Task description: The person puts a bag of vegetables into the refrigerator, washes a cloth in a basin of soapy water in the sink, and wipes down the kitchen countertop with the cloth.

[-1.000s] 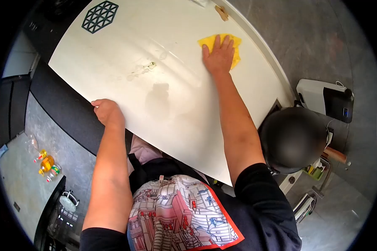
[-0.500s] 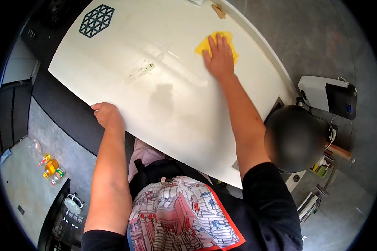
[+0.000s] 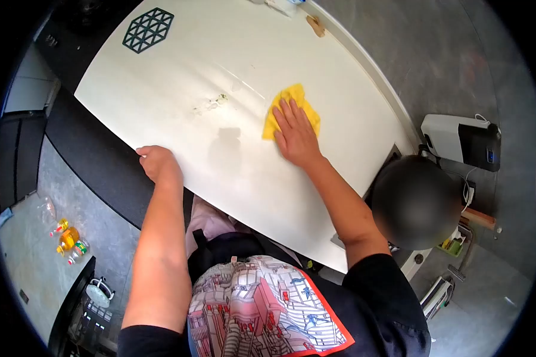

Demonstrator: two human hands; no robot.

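My right hand [image 3: 296,135] presses a yellow cloth [image 3: 293,95] against the white tabletop [image 3: 262,196], holding it under the palm and extended fingers. The cloth spreads out beyond the fingertips and along both sides of the hand. At the near left edge of the table, my left hand [image 3: 159,163] is closed round the rim, its fingers partly hidden. Between the hands and farther back lies a small patch of wet greenish scraps [image 3: 220,98].
A dark hexagonal lattice trivet [image 3: 148,30] lies at the far left of the tabletop. A brown scrap [image 3: 315,25] rests by the raised far border. A round black object [image 3: 420,202] stands at the right corner. Bottles [image 3: 68,238] are at lower left.
My right hand has drawn the yellow cloth back toward me and slightly left across the tabletop. My left hand keeps its hold on the rim. The view has shifted a little.
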